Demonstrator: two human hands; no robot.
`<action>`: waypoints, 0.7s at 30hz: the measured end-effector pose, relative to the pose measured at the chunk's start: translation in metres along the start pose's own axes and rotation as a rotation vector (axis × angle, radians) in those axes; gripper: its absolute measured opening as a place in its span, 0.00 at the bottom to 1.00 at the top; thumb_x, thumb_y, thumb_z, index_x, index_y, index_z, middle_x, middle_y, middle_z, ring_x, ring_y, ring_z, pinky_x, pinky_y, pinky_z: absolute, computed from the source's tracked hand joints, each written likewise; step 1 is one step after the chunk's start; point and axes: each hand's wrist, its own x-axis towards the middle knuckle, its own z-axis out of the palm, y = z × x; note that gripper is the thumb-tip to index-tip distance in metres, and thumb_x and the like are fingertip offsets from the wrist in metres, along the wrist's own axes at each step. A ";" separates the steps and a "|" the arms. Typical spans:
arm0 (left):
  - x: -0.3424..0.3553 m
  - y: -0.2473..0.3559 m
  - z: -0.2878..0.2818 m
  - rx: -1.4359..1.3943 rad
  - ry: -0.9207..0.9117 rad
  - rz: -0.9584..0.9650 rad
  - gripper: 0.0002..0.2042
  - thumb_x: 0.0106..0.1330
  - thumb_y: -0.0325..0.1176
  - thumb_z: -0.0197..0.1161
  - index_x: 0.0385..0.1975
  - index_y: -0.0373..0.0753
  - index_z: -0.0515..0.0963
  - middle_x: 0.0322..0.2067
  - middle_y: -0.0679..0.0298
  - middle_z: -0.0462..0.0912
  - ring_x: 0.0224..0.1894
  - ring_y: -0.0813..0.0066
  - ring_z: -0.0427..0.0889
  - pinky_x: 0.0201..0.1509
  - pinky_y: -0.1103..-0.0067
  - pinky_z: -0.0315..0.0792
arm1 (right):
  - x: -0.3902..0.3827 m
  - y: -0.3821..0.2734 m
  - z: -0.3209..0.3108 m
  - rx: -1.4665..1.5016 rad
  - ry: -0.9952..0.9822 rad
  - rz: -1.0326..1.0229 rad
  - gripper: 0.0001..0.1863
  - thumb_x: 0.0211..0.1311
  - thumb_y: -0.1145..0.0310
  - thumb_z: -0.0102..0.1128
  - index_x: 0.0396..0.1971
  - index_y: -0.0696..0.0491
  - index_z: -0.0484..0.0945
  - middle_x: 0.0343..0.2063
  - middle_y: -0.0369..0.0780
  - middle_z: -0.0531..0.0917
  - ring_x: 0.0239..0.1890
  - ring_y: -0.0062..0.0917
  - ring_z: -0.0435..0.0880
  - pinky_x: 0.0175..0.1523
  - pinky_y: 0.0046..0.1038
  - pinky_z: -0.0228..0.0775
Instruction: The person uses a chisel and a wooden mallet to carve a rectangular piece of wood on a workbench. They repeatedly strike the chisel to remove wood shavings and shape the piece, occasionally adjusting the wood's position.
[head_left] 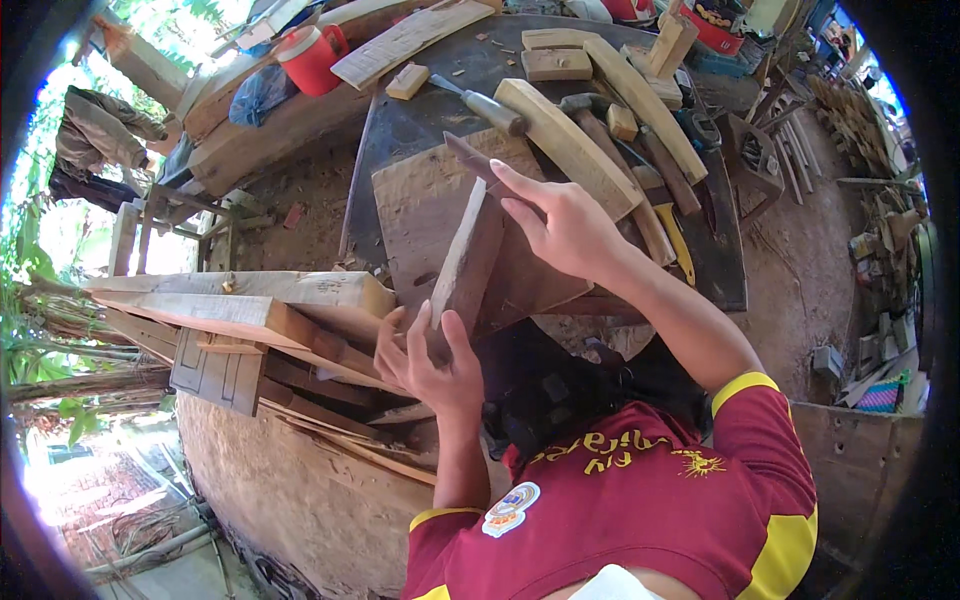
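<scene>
A wooden piece (468, 255) with a pale upper edge and a darker side stands tilted in front of me. My left hand (435, 365) grips its near end, thumb on one side and fingers on the other. In my right hand (560, 222) is a thin dark strip (468, 155) with a slanted tip, held across the far end of the wooden piece. Whether that strip is wood or metal I cannot tell. Beneath both lies a broad brown board (410, 200) on the dark table (725, 270).
A chisel (490, 110), curved wooden pieces (570, 150), a hammer (600, 125) and a yellow-handled tool (675, 240) lie on the table. A red jug (310, 60) stands at the back left. Long timbers (230, 300) stick out on my left.
</scene>
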 end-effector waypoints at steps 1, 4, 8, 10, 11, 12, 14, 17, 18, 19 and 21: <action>-0.001 0.000 0.000 -0.040 -0.017 -0.019 0.21 0.57 0.44 0.68 0.46 0.36 0.77 0.42 0.58 0.79 0.43 0.59 0.74 0.53 0.66 0.63 | 0.000 -0.001 0.003 0.000 0.028 -0.037 0.24 0.62 0.70 0.57 0.59 0.51 0.70 0.31 0.54 0.81 0.32 0.48 0.80 0.37 0.37 0.71; -0.003 0.002 -0.003 -0.042 -0.066 -0.064 0.25 0.54 0.41 0.71 0.49 0.36 0.76 0.42 0.59 0.80 0.44 0.57 0.74 0.53 0.67 0.64 | -0.016 -0.023 0.009 0.030 -0.219 -0.014 0.25 0.61 0.69 0.58 0.60 0.49 0.69 0.25 0.51 0.80 0.29 0.47 0.80 0.34 0.40 0.71; -0.006 -0.010 -0.001 -0.039 -0.074 0.022 0.27 0.49 0.37 0.73 0.49 0.35 0.75 0.40 0.58 0.80 0.43 0.57 0.74 0.51 0.66 0.63 | -0.038 -0.040 0.004 0.084 -0.383 -0.170 0.27 0.61 0.69 0.57 0.61 0.43 0.68 0.21 0.47 0.78 0.24 0.42 0.79 0.30 0.39 0.70; -0.006 -0.012 0.002 -0.069 -0.045 0.034 0.27 0.48 0.37 0.74 0.49 0.35 0.75 0.39 0.58 0.80 0.42 0.57 0.74 0.50 0.66 0.64 | -0.029 -0.031 0.000 -0.028 -0.414 -0.190 0.27 0.60 0.70 0.57 0.61 0.43 0.69 0.21 0.46 0.78 0.23 0.41 0.79 0.28 0.38 0.70; -0.005 -0.012 0.002 -0.069 -0.061 0.028 0.27 0.48 0.36 0.74 0.49 0.35 0.76 0.38 0.58 0.80 0.42 0.57 0.74 0.50 0.66 0.64 | -0.020 -0.024 -0.002 -0.083 -0.425 -0.197 0.27 0.59 0.71 0.57 0.61 0.43 0.69 0.20 0.46 0.79 0.23 0.40 0.79 0.28 0.38 0.70; -0.003 -0.010 0.001 -0.068 -0.076 0.021 0.27 0.47 0.36 0.75 0.48 0.35 0.76 0.38 0.58 0.80 0.42 0.57 0.74 0.50 0.66 0.64 | -0.007 -0.019 -0.006 -0.219 -0.376 -0.112 0.28 0.57 0.73 0.57 0.60 0.44 0.69 0.21 0.47 0.79 0.22 0.40 0.79 0.27 0.39 0.70; 0.000 -0.007 -0.003 -0.063 -0.094 0.007 0.26 0.47 0.36 0.75 0.47 0.35 0.77 0.38 0.59 0.80 0.41 0.57 0.74 0.50 0.67 0.66 | 0.019 0.014 0.000 -0.143 -0.218 -0.082 0.26 0.59 0.73 0.55 0.60 0.45 0.69 0.22 0.50 0.78 0.23 0.42 0.79 0.27 0.39 0.69; 0.001 -0.008 -0.004 -0.052 -0.100 -0.009 0.26 0.46 0.36 0.76 0.46 0.36 0.77 0.39 0.60 0.81 0.41 0.57 0.74 0.50 0.67 0.68 | 0.015 -0.001 0.005 -0.030 -0.288 -0.050 0.20 0.61 0.70 0.53 0.55 0.48 0.73 0.20 0.52 0.78 0.23 0.44 0.80 0.27 0.43 0.71; 0.000 -0.008 -0.003 -0.054 -0.100 -0.006 0.26 0.46 0.36 0.76 0.47 0.36 0.77 0.39 0.60 0.81 0.41 0.57 0.74 0.49 0.67 0.68 | 0.006 -0.014 0.006 0.005 -0.328 -0.058 0.18 0.62 0.68 0.51 0.52 0.50 0.75 0.18 0.52 0.78 0.23 0.45 0.81 0.27 0.45 0.72; -0.002 -0.009 -0.001 -0.058 -0.099 -0.006 0.26 0.46 0.36 0.76 0.47 0.35 0.77 0.39 0.60 0.81 0.41 0.57 0.74 0.49 0.67 0.68 | -0.007 -0.028 0.005 0.043 -0.411 -0.111 0.18 0.62 0.68 0.52 0.53 0.50 0.74 0.19 0.51 0.79 0.24 0.45 0.82 0.27 0.46 0.72; -0.005 -0.014 0.003 -0.084 -0.063 0.010 0.26 0.46 0.36 0.76 0.47 0.35 0.77 0.36 0.59 0.80 0.40 0.58 0.75 0.48 0.68 0.66 | -0.033 -0.051 0.005 0.091 -0.517 -0.147 0.19 0.61 0.68 0.51 0.54 0.48 0.74 0.20 0.50 0.80 0.24 0.45 0.82 0.27 0.45 0.73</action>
